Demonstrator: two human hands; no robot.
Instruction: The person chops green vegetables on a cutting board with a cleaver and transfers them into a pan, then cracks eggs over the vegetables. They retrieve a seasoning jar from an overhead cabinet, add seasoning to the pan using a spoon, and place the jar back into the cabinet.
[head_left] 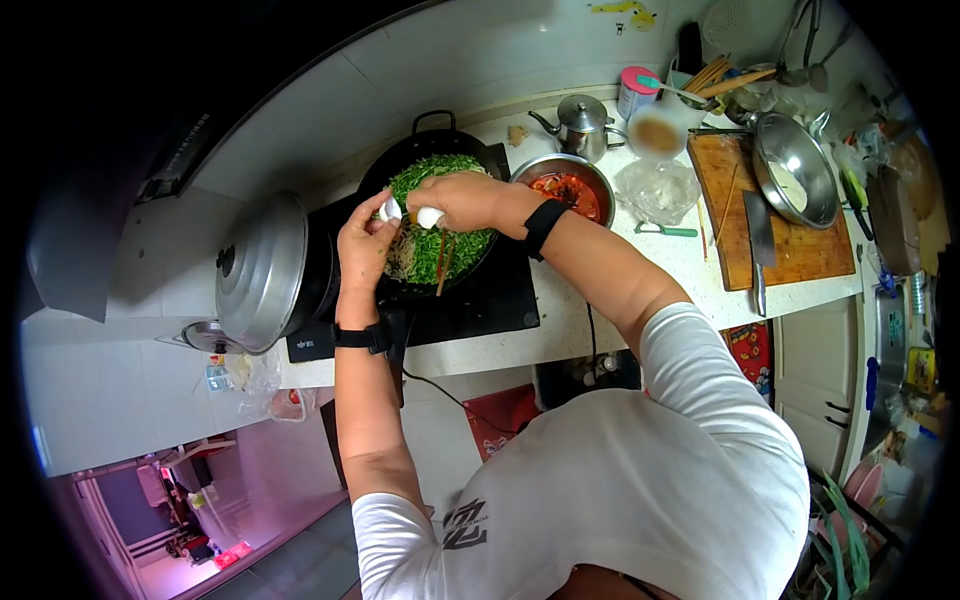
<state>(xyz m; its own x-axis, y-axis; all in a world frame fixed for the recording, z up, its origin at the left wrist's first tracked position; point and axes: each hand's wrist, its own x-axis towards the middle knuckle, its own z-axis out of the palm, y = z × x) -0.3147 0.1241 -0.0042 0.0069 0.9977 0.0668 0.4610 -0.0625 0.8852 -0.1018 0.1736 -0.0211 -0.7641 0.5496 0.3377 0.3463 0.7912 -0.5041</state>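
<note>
My left hand pinches a white eggshell half above the wok. Beside it, my right hand grips another white eggshell half; a bit of yellow shows between the two. Chopped greens fill the black wok below, with pale shreds among them on the left side. A pair of brown chopsticks rests in the wok, reaching over its near side. Both hands hide part of the greens.
A bowl of red food and a steel kettle stand right of the wok. The cutting board bears a cleaver and a tilted steel bowl. On the left is a big lidded pot.
</note>
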